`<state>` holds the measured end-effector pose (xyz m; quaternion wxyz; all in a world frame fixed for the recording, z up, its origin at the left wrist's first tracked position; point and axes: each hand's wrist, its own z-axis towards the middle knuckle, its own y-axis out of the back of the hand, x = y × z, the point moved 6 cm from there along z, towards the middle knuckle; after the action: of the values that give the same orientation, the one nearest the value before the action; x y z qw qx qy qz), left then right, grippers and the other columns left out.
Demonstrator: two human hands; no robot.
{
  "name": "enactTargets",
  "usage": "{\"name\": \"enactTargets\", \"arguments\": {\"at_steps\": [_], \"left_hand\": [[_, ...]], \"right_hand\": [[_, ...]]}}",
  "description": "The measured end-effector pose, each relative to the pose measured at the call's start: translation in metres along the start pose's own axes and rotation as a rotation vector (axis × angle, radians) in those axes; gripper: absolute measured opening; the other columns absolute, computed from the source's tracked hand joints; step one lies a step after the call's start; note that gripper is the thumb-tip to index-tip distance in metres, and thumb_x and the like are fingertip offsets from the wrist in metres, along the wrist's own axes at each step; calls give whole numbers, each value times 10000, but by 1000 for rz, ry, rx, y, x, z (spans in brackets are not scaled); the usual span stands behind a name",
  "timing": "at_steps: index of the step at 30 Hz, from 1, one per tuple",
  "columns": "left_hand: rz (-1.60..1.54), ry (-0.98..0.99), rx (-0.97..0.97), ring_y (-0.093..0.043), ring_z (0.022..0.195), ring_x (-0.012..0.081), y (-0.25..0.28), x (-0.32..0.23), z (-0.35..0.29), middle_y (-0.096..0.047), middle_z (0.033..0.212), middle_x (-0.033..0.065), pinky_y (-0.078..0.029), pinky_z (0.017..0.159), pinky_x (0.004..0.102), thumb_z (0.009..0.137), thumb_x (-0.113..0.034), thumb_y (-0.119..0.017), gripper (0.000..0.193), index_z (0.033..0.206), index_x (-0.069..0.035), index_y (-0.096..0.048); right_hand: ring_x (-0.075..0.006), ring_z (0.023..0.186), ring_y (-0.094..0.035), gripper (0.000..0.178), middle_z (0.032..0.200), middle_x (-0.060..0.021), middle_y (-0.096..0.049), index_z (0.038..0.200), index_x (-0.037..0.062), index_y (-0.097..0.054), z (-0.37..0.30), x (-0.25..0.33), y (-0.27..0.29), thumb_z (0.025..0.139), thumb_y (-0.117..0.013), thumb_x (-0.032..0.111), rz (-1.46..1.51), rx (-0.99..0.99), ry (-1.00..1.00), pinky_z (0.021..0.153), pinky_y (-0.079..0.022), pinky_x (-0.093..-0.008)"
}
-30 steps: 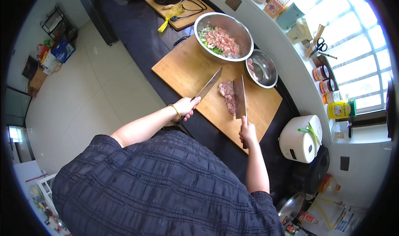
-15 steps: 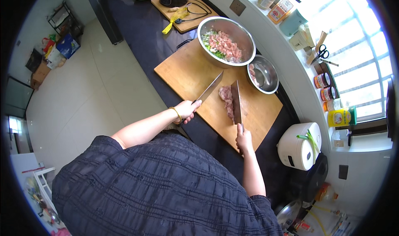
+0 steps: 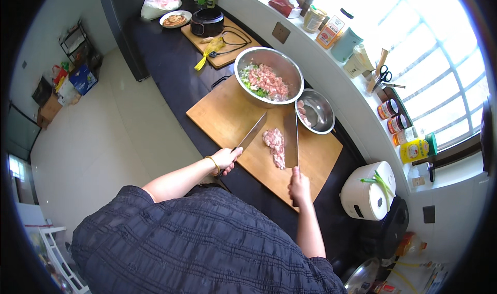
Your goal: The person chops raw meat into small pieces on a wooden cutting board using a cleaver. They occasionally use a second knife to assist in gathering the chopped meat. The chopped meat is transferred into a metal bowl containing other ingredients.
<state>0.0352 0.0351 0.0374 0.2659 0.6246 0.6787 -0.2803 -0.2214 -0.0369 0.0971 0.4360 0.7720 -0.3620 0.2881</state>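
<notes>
My left hand (image 3: 227, 160) is closed round the handle of a kitchen knife (image 3: 253, 130), its blade slanting away over the left part of the wooden cutting board (image 3: 220, 110). In my right hand (image 3: 299, 187) is a cleaver (image 3: 291, 141), its broad blade just right of the meat. Between the two blades lies a strip of chopped pink meat (image 3: 275, 148). Beyond it stands a large steel bowl (image 3: 296, 75) holding minced meat (image 3: 266, 78) and chopped greens (image 3: 256, 91). A smaller steel bowl (image 3: 323, 113) with a few meat pieces touches its right side.
A white rice cooker (image 3: 357, 193) with green onion on its lid stands right of the board. Jars (image 3: 387, 108) and scissors (image 3: 384, 74) line the window sill. At the far end are a black electric pot (image 3: 207, 22) and a plate of flatbread (image 3: 176, 19).
The view has shifted, showing more of the counter's far end. The cleaver's blade has turned from edge-on to show its broad side. Both hands keep their knives.
</notes>
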Motion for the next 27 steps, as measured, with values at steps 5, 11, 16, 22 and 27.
{"name": "enactTargets", "arguments": {"at_steps": [5, 11, 16, 22, 27], "left_hand": [[9, 12, 14, -390, 417, 109, 0, 1, 2, -414, 557, 24, -369, 355, 255, 862, -549, -377, 484, 759, -77, -401], [-30, 37, 28, -345, 404, 84, -4, -2, 2, -379, 535, -3, -341, 354, 232, 865, -537, -389, 444, 745, -110, -390], [-27, 29, 35, -337, 400, 79, 0, -3, 1, -375, 531, -6, -337, 353, 225, 868, -532, -389, 440, 739, -112, -389], [-27, 11, 39, -338, 390, 81, 0, -3, 10, -373, 525, -2, -338, 352, 231, 868, -532, -390, 440, 737, -111, -389], [-14, -19, 98, -348, 392, 85, 1, -10, 16, -376, 519, 0, -340, 349, 235, 868, -528, -394, 443, 735, -105, -396]], "right_hand": [[-128, 327, -370, 492, 466, -31, -413, 635, 73, -412, 10, -13, -4, 888, -383, 495, 0, 134, -239, 305, -309, -293], [-184, 354, -454, 511, 487, -74, -463, 677, 33, -469, 6, -12, -25, 879, -394, 497, -163, -5, 27, 333, -364, -333], [-136, 328, -386, 485, 462, -27, -416, 648, 73, -431, -3, 10, -8, 887, -389, 494, 78, 40, -26, 309, -329, -282], [-165, 338, -431, 519, 461, -54, -455, 626, 59, -430, -2, -24, -26, 892, -363, 500, 188, 101, -238, 313, -344, -324], [-127, 337, -378, 533, 448, -31, -411, 623, 77, -441, 9, -54, -56, 882, -354, 534, -35, -90, 113, 314, -329, -285]]}}
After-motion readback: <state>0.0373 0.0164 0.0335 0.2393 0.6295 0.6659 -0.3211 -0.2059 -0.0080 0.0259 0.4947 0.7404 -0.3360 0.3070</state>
